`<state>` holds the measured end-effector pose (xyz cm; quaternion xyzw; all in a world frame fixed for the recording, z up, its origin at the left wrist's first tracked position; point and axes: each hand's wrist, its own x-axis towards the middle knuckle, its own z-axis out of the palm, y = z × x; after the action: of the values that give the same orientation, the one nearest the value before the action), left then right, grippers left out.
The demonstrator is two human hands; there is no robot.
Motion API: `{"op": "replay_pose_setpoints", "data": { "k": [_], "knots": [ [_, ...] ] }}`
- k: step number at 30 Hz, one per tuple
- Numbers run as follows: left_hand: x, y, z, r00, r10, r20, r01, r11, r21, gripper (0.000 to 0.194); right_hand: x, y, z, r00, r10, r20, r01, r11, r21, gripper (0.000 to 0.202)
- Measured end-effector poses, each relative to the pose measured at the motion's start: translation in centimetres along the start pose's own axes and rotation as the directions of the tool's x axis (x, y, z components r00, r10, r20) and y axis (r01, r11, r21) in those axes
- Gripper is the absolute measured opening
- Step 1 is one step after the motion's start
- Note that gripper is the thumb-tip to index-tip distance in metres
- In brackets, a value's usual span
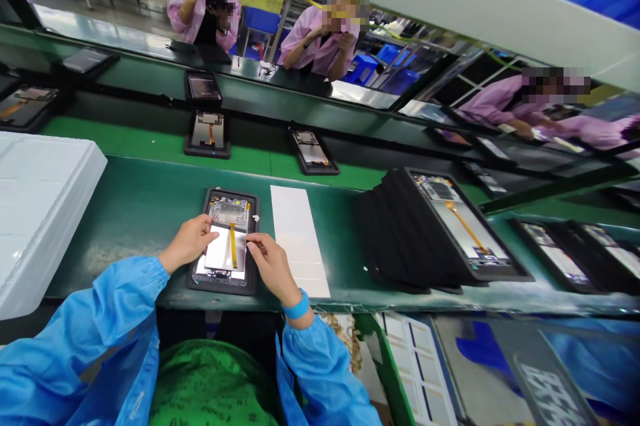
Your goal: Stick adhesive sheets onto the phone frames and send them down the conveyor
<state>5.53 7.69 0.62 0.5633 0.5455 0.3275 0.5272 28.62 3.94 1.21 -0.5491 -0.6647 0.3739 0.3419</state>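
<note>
An opened tablet in a black tray (197,279) lies on the green bench in front of me. Over its lower part is a silvery rectangular battery (218,254), slightly tilted, with an orange ribbon cable (233,246) running along it. My left hand (190,241) pinches the battery's upper left edge, close to some thin wires. At the right edge of the battery, my right hand (271,265) is closed on it with thumb and forefinger. Right of the tray lies a white sheet (300,239).
A white foam box (45,206) stands at the left. Stacked black trays (415,233) with an opened tablet on top are at the right. More tablets (209,133) lie on the green belt behind. Several people in pink sit across.
</note>
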Motion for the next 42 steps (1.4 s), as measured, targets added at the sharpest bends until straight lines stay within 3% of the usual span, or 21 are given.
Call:
{"op": "replay_pose_setpoints", "data": {
  "k": [5, 17, 33, 42],
  "knots": [
    [0.0, 0.1, -0.1, 1.0, 0.005, -0.018, -0.005, 1.0, 0.023, 0.023, -0.2, -0.4, 0.5, 0.992, -0.121, 0.045, 0.124, 0.989, -0.083, 0.022],
    [0.1, 0.2, 0.0, 0.999, -0.032, -0.019, 0.03, 0.996, -0.09, 0.031, -0.1, -0.1, 0.4, 0.994, -0.104, 0.021, 0.106, 0.991, -0.088, 0.02],
    [0.8, -1.1, 0.2, 0.997, 0.068, -0.03, -0.061, 0.981, 0.187, 0.019, 0.0, 0.2, 0.7, 0.995, -0.092, 0.033, 0.096, 0.983, -0.155, 0.019],
    [0.6, 0.1, -0.2, 0.995, 0.101, -0.005, -0.085, 0.864, 0.496, 0.007, -0.3, 0.1, 1.7, 0.994, -0.104, 0.038, 0.11, 0.928, -0.356, 0.026]
  ]
}}
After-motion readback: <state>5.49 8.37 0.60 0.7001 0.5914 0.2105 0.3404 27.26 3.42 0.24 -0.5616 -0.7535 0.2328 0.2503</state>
